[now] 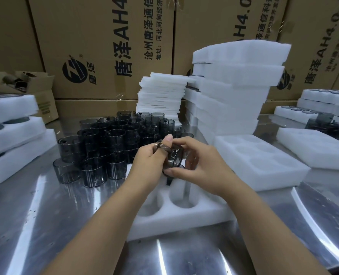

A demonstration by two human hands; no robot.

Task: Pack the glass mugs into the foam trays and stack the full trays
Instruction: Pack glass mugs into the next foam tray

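A smoky grey glass mug (pixel 175 158) is held tilted between both hands above a white foam tray (pixel 176 217). My left hand (pixel 149 161) pinches its handle from the left. My right hand (pixel 197 161) wraps around its body from the right. The tray lies on the steel table right in front of me, and its two near round pockets are empty; its far part is hidden by my hands. A cluster of several dark glass mugs (pixel 107 143) stands upside down on the table to the left, behind the tray.
Empty foam trays (pixel 262 161) lie right of my hands, below a tall leaning stack of trays (pixel 234 92). Thin foam sheets (pixel 160 96) are piled behind the mugs. Filled trays (pixel 11 128) are stacked at left and at far right (pixel 323 104). Cardboard boxes (pixel 105 36) form a wall behind.
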